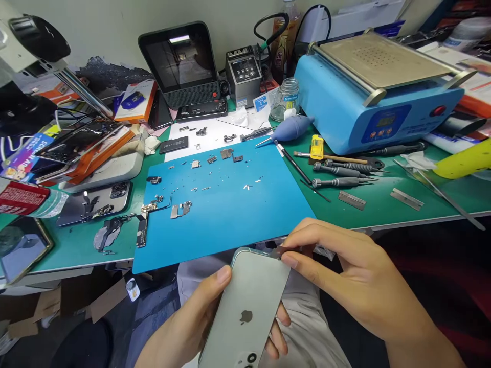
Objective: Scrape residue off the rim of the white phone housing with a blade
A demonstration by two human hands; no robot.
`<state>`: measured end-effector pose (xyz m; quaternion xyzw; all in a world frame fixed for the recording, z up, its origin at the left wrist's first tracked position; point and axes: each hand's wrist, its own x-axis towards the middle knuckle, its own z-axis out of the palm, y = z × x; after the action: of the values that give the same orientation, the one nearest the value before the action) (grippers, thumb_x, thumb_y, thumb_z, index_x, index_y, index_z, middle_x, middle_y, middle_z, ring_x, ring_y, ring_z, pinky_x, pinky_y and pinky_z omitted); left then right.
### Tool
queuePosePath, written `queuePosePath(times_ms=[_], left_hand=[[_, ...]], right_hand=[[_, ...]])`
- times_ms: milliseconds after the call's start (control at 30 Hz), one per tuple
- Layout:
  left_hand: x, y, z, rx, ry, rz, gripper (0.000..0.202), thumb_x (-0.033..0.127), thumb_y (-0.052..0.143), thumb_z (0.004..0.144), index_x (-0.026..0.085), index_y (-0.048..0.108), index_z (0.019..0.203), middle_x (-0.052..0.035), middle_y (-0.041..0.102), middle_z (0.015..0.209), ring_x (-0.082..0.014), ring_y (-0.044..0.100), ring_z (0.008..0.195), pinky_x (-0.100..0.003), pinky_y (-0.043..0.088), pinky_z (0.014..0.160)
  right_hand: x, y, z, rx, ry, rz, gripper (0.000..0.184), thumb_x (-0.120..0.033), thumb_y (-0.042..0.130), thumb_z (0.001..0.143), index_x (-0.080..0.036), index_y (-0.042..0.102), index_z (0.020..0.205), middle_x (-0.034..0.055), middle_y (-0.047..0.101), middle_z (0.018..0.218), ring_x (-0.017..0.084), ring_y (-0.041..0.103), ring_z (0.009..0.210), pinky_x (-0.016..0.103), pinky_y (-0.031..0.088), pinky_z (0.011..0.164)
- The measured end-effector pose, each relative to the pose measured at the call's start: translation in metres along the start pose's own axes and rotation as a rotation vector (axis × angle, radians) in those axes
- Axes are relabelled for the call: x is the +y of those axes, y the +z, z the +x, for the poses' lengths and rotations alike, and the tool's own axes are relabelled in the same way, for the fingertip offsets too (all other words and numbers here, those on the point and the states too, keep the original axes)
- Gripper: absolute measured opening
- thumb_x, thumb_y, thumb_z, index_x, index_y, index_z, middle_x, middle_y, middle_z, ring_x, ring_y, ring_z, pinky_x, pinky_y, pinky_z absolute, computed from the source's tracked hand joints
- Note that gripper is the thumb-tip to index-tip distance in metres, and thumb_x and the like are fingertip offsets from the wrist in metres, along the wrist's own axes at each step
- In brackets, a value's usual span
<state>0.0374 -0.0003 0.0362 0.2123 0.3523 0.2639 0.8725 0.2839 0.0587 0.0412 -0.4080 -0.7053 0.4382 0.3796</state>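
At 6 o'clock, the iPhone (253,291): camera end cut off by the lower edge; at 7 o'clock, the left hand (195,306): fingers partly hidden behind the iPhone; at 4 o'clock, the right hand (351,286): fingertips cover most of a thin dark piece (281,251), type indeterminable; at dial centre, loose parts (247,187): too small to identify; at 10 o'clock, the microscope (40,38): cut off by the left edge; at 2 o'clock, the screen-separator display (385,121): digits illegible.

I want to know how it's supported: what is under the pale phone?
Fingertips of the left hand show beneath the pale phone, past its right edge, with light trousers below. Its downward face is hidden.
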Motion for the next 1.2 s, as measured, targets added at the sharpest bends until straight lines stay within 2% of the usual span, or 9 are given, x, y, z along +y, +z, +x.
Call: queuePosePath(times_ms=[133, 300, 433, 533, 667, 800, 967, 1133, 1200], left_hand=[[-0.001, -0.003, -0.001, 0.003, -0.03, 0.05, 0.084, 0.089, 0.047, 0.103, 0.013, 0.084, 0.101, -0.013, 0.078, 0.086, -0.0237, 0.073, 0.077, -0.035, 0.058, 0.085], [-0.002, -0.001, 0.0, 0.023, -0.066, 0.083, 0.093, 0.098, 0.038, 0.101, 0.015, 0.08, 0.101, -0.0094, 0.073, 0.081, -0.0194, 0.071, 0.069, -0.031, 0.057, 0.081], [-0.003, 0.0, 0.002, 0.038, -0.055, 0.094, 0.098, 0.099, 0.037, 0.099, 0.014, 0.08, 0.118, -0.008, 0.072, 0.085, -0.0176, 0.069, 0.068, -0.031, 0.058, 0.079], [-0.004, 0.0, 0.002, 0.037, -0.054, 0.108, 0.1, 0.099, 0.036, 0.1, 0.014, 0.078, 0.131, -0.0079, 0.071, 0.086, -0.0171, 0.067, 0.068, -0.032, 0.058, 0.08], [-0.005, -0.003, 0.001, 0.037, -0.057, 0.135, 0.101, 0.099, 0.031, 0.101, 0.015, 0.074, 0.137, -0.008, 0.07, 0.086, -0.0174, 0.066, 0.068, -0.034, 0.057, 0.081], [-0.006, -0.003, 0.002, 0.026, -0.038, 0.176, 0.099, 0.096, 0.022, 0.103, 0.015, 0.076, 0.122, -0.0082, 0.068, 0.08, -0.0181, 0.065, 0.064, -0.034, 0.056, 0.079], [-0.005, -0.002, 0.004, 0.016, -0.029, 0.203, 0.092, 0.092, 0.022, 0.106, 0.016, 0.074, 0.101, -0.009, 0.067, 0.078, -0.0193, 0.064, 0.066, -0.035, 0.057, 0.079], [-0.005, -0.003, 0.006, 0.006, -0.047, 0.197, 0.1, 0.095, 0.019, 0.104, 0.015, 0.077, 0.115, -0.0075, 0.066, 0.078, -0.0187, 0.065, 0.065, -0.034, 0.056, 0.079], [-0.005, -0.003, 0.007, 0.004, -0.049, 0.193, 0.103, 0.098, 0.018, 0.101, 0.015, 0.077, 0.116, -0.0075, 0.066, 0.077, -0.0188, 0.065, 0.064, -0.034, 0.056, 0.078]], right_hand=[[-0.002, 0.003, 0.001, -0.015, 0.005, 0.005, 0.008, -0.03, 0.079, 0.107, -0.031, 0.079, 0.098, -0.0064, 0.078, 0.09, 0.009, 0.073, 0.08, 0.018, 0.056, 0.07], [-0.003, 0.012, -0.003, 0.027, 0.077, 0.078, 0.015, -0.033, 0.078, 0.108, -0.029, 0.078, 0.093, -0.0046, 0.075, 0.085, 0.011, 0.071, 0.078, 0.022, 0.055, 0.069], [0.002, 0.021, -0.009, 0.086, 0.126, 0.131, 0.022, -0.035, 0.078, 0.107, -0.027, 0.075, 0.087, -0.0036, 0.072, 0.081, 0.013, 0.069, 0.075, 0.026, 0.054, 0.068], [0.006, 0.026, -0.013, 0.118, 0.111, 0.158, 0.02, -0.034, 0.078, 0.108, -0.028, 0.075, 0.088, -0.0037, 0.072, 0.084, 0.012, 0.068, 0.076, 0.024, 0.054, 0.069], [0.011, 0.029, -0.016, 0.159, 0.07, 0.155, 0.015, -0.03, 0.079, 0.107, -0.029, 0.077, 0.092, -0.004, 0.073, 0.086, 0.011, 0.069, 0.079, 0.022, 0.054, 0.071], [0.013, 0.032, -0.015, 0.19, 0.021, 0.131, 0.014, -0.025, 0.079, 0.107, -0.029, 0.076, 0.094, -0.0038, 0.072, 0.085, 0.012, 0.069, 0.079, 0.023, 0.054, 0.071], [0.013, 0.035, -0.012, 0.212, -0.015, 0.123, 0.015, -0.02, 0.078, 0.106, -0.027, 0.076, 0.093, -0.0028, 0.072, 0.084, 0.013, 0.069, 0.078, 0.023, 0.054, 0.07], [0.014, 0.036, -0.013, 0.229, -0.021, 0.121, 0.014, -0.019, 0.079, 0.105, -0.027, 0.076, 0.093, -0.0026, 0.073, 0.084, 0.013, 0.069, 0.078, 0.023, 0.055, 0.07], [0.014, 0.037, -0.013, 0.229, -0.02, 0.121, 0.014, -0.019, 0.079, 0.105, -0.027, 0.077, 0.094, -0.003, 0.073, 0.085, 0.012, 0.069, 0.078, 0.023, 0.055, 0.071]])
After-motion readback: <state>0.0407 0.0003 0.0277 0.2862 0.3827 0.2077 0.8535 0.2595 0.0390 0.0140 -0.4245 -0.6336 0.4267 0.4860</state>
